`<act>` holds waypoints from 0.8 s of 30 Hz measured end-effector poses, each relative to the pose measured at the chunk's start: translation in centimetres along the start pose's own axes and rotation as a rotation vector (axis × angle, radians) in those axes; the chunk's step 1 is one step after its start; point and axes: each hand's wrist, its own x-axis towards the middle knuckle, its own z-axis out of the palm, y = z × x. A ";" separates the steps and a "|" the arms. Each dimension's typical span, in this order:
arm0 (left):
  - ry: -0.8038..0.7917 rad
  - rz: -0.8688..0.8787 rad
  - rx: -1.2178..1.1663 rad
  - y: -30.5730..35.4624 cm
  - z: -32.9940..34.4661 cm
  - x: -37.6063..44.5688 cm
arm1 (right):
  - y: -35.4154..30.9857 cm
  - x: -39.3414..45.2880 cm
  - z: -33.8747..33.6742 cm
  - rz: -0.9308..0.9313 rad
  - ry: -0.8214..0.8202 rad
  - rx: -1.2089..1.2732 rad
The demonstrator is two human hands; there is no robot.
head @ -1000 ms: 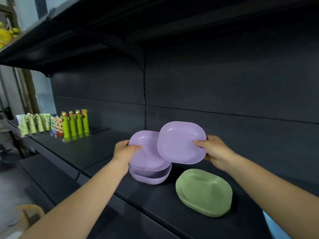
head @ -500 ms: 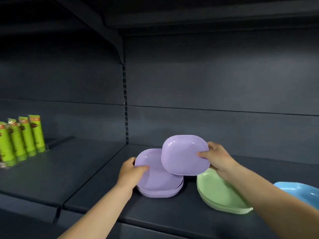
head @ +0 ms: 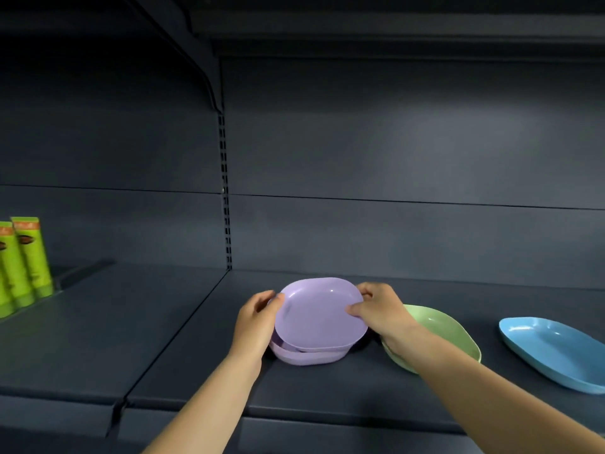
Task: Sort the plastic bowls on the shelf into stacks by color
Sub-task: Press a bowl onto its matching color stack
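Bowls are what you have in front of you, on a dark gray shelf. Your right hand grips the right rim of the top purple bowl. The thumb is curled over the rim and the fingers are tucked around its far edge. Your left hand is on the left side of the purple stack, and its thumb touches the left rim of the top purple bowl. The other fingers of that hand wrap around the side of the stack below. The top purple bowl sits a bit tilted and shifted back, so it is not fully nested. You can see the lower purple bowls peeking out under its front and left edge.

Just to the right of the purple stack sit the green bowls, partly hidden behind your right wrist. You cannot tell how many green ones are there. Farther right of the purple stack, well apart from it, a blue bowl lies on the shelf and runs out past the edge of the view.

Far to the left of the purple stack, green tubes stand upright in a row, near the back wall. Above the purple stack, another shelf casts a dark shadow.
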 end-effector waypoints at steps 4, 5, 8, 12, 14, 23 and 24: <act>0.012 -0.009 -0.019 0.0 -0.1 0.1 | 0.1 0.2 1.6 0.003 0.019 -0.021; 0.009 -0.008 -0.021 0.0 -0.2 0.2 | 0.1 0.3 1.8 0.001 0.024 -0.027; -0.031 0.001 0.008 -0.2 -0.4 0.2 | 0.0 0.3 2.2 -0.006 0.033 -0.045; -0.068 -0.002 0.073 -0.3 -0.5 0.4 | 0.3 0.4 2.7 -0.014 0.033 -0.056; -0.083 0.000 0.100 -0.1 -0.4 0.3 | 0.8 0.4 3.2 0.002 0.014 -0.054; -0.115 0.028 0.252 -0.5 -0.5 0.9 | 1.9 -0.4 3.9 0.020 -0.036 0.096; -0.117 0.034 0.271 -0.6 -0.5 0.9 | 2.0 -0.4 3.9 0.020 -0.046 0.104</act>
